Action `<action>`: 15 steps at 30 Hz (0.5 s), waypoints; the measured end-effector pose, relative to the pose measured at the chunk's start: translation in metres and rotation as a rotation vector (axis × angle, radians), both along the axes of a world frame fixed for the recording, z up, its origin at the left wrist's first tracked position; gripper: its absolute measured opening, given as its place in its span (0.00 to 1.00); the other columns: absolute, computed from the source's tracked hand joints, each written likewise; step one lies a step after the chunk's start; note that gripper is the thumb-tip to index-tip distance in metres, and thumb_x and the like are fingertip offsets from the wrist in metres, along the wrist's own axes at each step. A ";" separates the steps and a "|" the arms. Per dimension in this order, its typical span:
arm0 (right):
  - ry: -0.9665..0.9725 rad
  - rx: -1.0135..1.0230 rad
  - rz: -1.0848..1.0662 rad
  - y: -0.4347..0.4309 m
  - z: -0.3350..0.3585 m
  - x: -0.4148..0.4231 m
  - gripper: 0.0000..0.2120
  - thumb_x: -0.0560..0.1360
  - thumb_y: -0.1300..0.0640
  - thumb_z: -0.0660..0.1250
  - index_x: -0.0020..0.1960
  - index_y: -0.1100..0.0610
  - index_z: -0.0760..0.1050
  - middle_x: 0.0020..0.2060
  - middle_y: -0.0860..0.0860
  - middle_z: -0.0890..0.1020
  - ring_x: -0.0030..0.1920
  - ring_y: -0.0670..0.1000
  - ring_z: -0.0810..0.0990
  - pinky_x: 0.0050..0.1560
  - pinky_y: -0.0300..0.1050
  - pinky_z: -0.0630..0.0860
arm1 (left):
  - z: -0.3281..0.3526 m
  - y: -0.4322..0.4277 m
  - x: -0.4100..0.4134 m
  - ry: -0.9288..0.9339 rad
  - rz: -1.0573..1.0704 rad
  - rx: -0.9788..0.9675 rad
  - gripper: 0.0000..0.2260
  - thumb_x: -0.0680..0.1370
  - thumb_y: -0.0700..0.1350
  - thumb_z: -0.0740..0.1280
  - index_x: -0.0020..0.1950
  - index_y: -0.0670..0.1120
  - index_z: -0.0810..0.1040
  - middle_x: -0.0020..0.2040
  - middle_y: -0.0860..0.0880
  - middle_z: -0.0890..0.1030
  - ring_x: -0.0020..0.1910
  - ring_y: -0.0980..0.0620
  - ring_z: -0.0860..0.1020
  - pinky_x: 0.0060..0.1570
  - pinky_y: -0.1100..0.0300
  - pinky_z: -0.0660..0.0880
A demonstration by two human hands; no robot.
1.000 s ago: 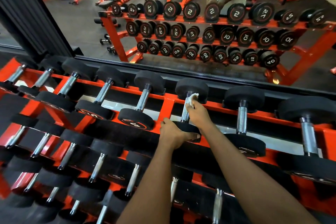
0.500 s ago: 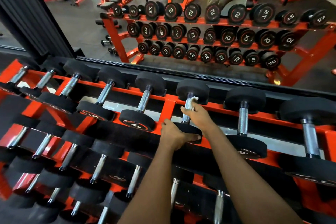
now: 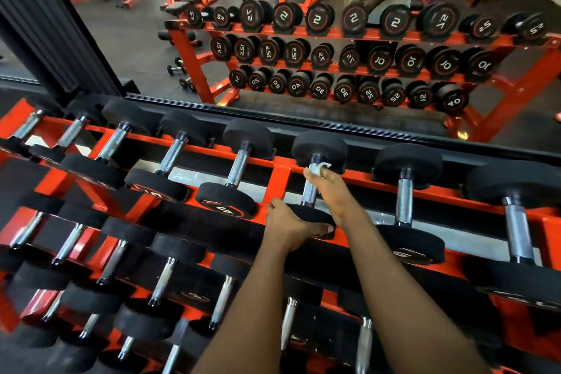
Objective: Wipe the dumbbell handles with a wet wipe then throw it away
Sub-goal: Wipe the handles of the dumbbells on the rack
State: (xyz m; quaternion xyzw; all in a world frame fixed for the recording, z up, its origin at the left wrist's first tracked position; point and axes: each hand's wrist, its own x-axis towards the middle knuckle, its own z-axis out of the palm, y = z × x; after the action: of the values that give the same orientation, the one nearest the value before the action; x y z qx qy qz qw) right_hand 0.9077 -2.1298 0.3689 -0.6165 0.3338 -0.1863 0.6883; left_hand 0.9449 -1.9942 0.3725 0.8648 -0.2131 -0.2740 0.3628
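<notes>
The left hand grips the dumbbell by its near head. The right hand clasps the wet wipe round the far end of the handle. So small a wad could miss the underside.

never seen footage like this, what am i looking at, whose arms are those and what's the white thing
There is no machine here: these are a person's own two bare arms, filmed by one camera worn on their head, looking forward and down. In front is an orange rack with rows of black dumbbells. Behind it, a mirror reflects the same rack and the person. The left hand grips the near head of one dumbbell on the top row. The right hand holds a white wet wipe against the far end of that dumbbell's metal handle.
</notes>
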 end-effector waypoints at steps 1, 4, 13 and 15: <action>-0.025 0.019 -0.020 -0.003 0.003 0.005 0.17 0.79 0.51 0.67 0.60 0.63 0.77 0.53 0.53 0.82 0.54 0.49 0.79 0.48 0.35 0.71 | 0.000 0.000 0.000 -0.002 0.004 -0.003 0.55 0.54 0.61 0.85 0.71 0.40 0.63 0.69 0.43 0.68 0.68 0.44 0.70 0.66 0.49 0.73; -0.069 0.098 -0.095 -0.010 0.006 0.016 0.15 0.78 0.52 0.68 0.57 0.63 0.79 0.51 0.53 0.82 0.52 0.48 0.78 0.50 0.39 0.70 | 0.001 0.000 0.000 -0.004 0.014 -0.004 0.54 0.54 0.60 0.85 0.70 0.40 0.63 0.68 0.44 0.69 0.68 0.45 0.70 0.67 0.51 0.72; -0.127 0.274 -0.126 -0.016 -0.002 0.014 0.16 0.79 0.51 0.67 0.59 0.62 0.79 0.56 0.57 0.82 0.58 0.54 0.78 0.67 0.51 0.70 | 0.000 -0.002 -0.001 -0.018 -0.001 0.009 0.55 0.55 0.61 0.85 0.72 0.39 0.61 0.69 0.43 0.68 0.68 0.44 0.70 0.67 0.51 0.72; -0.149 0.352 -0.147 -0.020 0.004 0.024 0.19 0.80 0.51 0.66 0.64 0.63 0.76 0.60 0.57 0.80 0.62 0.54 0.77 0.69 0.49 0.69 | 0.001 -0.001 -0.001 -0.019 -0.003 0.015 0.55 0.56 0.62 0.84 0.72 0.39 0.61 0.70 0.43 0.68 0.68 0.45 0.69 0.67 0.53 0.72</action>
State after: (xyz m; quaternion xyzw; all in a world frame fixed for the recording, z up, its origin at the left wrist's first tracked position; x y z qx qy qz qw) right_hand 0.9314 -2.1495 0.3732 -0.4451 0.3534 -0.2198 0.7929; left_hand 0.9443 -1.9957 0.3731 0.8695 -0.2159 -0.2681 0.3541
